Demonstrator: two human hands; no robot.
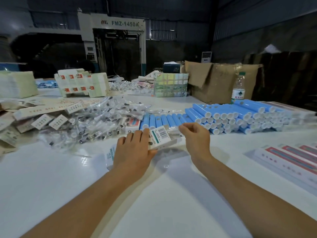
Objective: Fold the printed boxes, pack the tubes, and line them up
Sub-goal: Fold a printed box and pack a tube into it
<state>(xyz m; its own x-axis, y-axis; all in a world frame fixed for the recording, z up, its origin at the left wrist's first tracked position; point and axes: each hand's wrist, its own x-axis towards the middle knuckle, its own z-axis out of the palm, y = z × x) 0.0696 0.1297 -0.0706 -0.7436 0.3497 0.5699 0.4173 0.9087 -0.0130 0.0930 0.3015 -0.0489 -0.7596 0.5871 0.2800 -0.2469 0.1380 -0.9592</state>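
The left hand (133,148) grips a printed box (160,137), barcode up, just in front of the blue tubes (221,115). Beside the box, the right hand (195,134) pinches something clear; its identity cannot be told.

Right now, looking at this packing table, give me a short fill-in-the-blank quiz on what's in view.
1. The left hand holds a printed box with a ____ on its top face.
2. The stacked tubes are ____ in colour.
3. The water bottle stands in front of a ____ carton.
4. The right hand holds ____.

Missing words: barcode; blue; cardboard; nothing
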